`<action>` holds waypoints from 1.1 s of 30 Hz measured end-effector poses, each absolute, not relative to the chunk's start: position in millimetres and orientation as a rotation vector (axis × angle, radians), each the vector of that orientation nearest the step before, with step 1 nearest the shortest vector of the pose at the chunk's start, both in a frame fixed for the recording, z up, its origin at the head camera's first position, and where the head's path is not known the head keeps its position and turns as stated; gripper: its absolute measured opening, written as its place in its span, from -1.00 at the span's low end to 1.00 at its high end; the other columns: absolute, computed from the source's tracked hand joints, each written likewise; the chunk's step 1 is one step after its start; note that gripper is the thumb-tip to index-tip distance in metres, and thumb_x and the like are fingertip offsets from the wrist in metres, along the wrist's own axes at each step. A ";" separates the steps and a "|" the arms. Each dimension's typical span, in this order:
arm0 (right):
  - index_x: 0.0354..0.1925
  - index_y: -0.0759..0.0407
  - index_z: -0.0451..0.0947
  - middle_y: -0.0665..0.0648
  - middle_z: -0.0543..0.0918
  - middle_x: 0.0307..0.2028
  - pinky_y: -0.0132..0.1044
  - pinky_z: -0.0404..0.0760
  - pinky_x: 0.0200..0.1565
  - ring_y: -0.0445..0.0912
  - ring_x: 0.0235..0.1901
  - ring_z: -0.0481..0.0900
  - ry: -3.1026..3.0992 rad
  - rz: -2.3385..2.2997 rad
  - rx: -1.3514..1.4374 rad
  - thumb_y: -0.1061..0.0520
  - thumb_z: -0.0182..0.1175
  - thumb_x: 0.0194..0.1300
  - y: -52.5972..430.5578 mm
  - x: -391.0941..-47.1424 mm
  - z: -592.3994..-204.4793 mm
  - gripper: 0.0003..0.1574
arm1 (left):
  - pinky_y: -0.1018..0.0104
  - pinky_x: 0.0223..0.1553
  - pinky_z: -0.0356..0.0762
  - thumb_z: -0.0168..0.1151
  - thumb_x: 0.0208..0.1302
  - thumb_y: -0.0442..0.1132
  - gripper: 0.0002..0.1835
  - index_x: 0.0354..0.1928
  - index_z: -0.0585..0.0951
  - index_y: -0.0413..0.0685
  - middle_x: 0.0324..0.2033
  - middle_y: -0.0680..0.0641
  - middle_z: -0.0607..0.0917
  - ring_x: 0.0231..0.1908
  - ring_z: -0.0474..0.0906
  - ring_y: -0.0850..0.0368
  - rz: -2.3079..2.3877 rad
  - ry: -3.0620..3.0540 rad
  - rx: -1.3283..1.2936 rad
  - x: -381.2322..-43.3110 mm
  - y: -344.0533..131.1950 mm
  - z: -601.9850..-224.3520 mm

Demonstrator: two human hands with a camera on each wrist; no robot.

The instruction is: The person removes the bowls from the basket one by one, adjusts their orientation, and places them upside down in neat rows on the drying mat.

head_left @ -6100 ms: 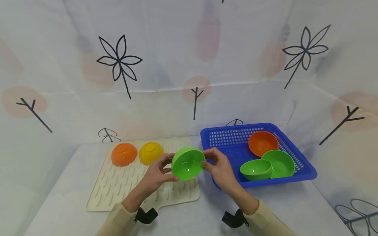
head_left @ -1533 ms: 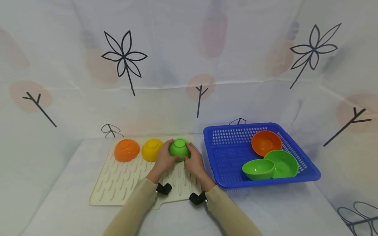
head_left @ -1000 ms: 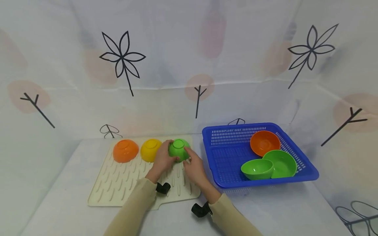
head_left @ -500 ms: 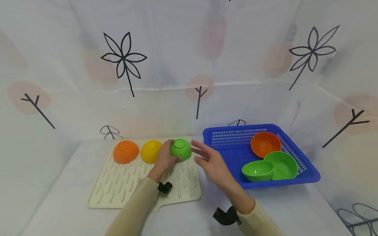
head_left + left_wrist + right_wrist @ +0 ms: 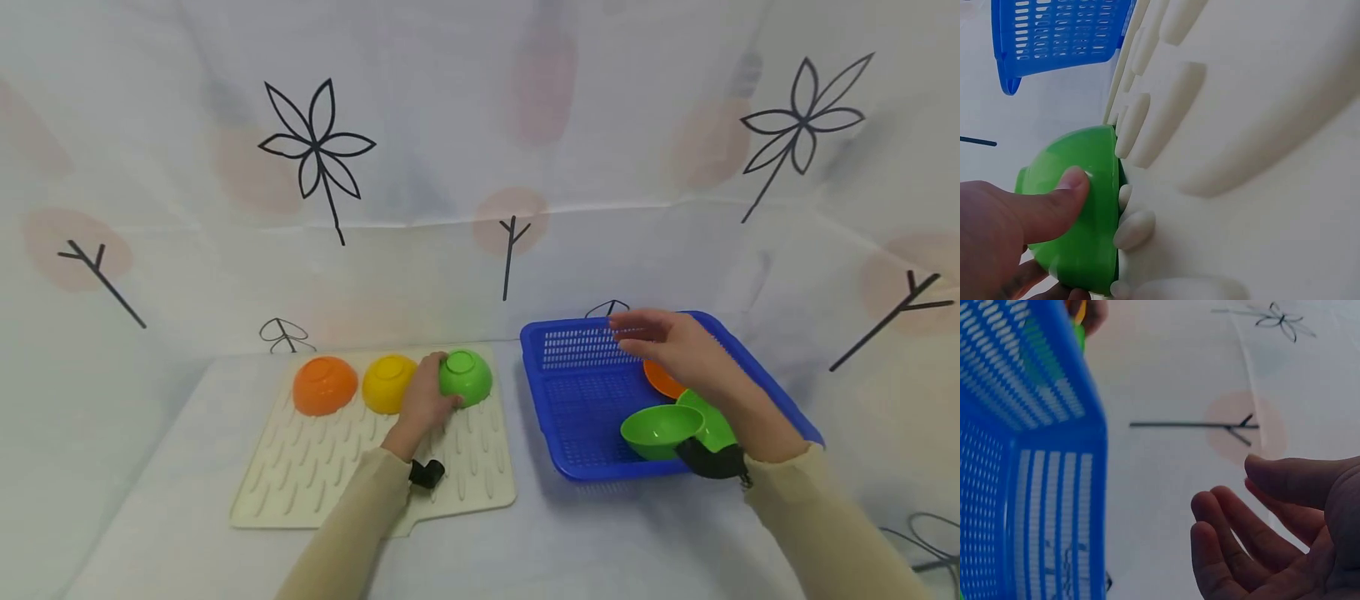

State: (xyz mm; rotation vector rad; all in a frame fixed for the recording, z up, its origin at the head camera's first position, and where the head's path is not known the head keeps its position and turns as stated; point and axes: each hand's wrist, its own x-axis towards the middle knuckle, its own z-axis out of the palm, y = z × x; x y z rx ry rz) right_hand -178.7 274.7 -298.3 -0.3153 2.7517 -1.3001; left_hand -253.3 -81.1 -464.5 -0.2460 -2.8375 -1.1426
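An upside-down green bowl (image 5: 466,379) rests on the ridged cream drying mat (image 5: 300,467), to the right of an upturned yellow bowl (image 5: 387,385) and an upturned orange bowl (image 5: 324,387). My left hand (image 5: 426,404) holds the green bowl from its left side. The left wrist view has the thumb (image 5: 1072,187) on the bowl's wall and fingers partly hidden below it. My right hand (image 5: 686,354), holding nothing, hovers above the blue basket (image 5: 555,417) with its fingers loosely bent. It partly covers an orange bowl (image 5: 660,379) in the basket.
Inside the basket lie a tilted green bowl (image 5: 660,431) and another green bowl (image 5: 708,417) behind it, partly hidden by the right wrist. A white patterned cloth (image 5: 420,283) hangs behind and also covers the table.
The green bowl went from being held in both hands to upside down on the mat. My right hand let go and moved right, over the basket; my left hand stayed at the bowl.
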 end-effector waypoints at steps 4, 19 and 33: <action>0.31 0.24 0.43 0.30 0.57 0.18 -0.22 0.61 0.08 0.20 0.18 0.52 2.821 -1.089 -0.339 0.06 0.18 0.46 317.5 -189.4 -306.0 -0.45 | -0.03 0.28 0.37 0.56 0.05 -0.30 -0.14 0.37 0.31 -0.16 0.23 -0.23 0.46 0.23 0.41 -0.14 -1.145 -2.824 -0.261 -253.8 -78.4 -465.7; 0.10 0.65 0.43 0.55 0.60 -0.04 0.23 0.57 -0.02 0.41 -0.05 0.56 2.820 -0.572 -0.276 0.28 0.28 0.22 391.6 -203.1 -331.2 -0.43 | -0.04 0.29 0.36 0.55 0.05 -0.31 -0.14 0.37 0.30 -0.16 0.22 -0.22 0.44 0.23 0.41 -0.14 -1.145 -2.835 -0.269 -253.3 -79.1 -462.1; -0.09 0.52 0.63 0.35 0.69 -0.25 0.12 0.62 -0.15 0.23 -0.22 0.60 2.806 -0.479 -0.200 0.50 0.13 -0.08 408.1 -204.5 -346.4 -0.52 | -0.03 0.32 0.32 0.56 0.03 -0.34 -0.14 0.36 0.31 -0.18 0.23 -0.23 0.45 0.24 0.39 -0.14 -1.190 -2.825 -0.254 -253.6 -80.7 -460.5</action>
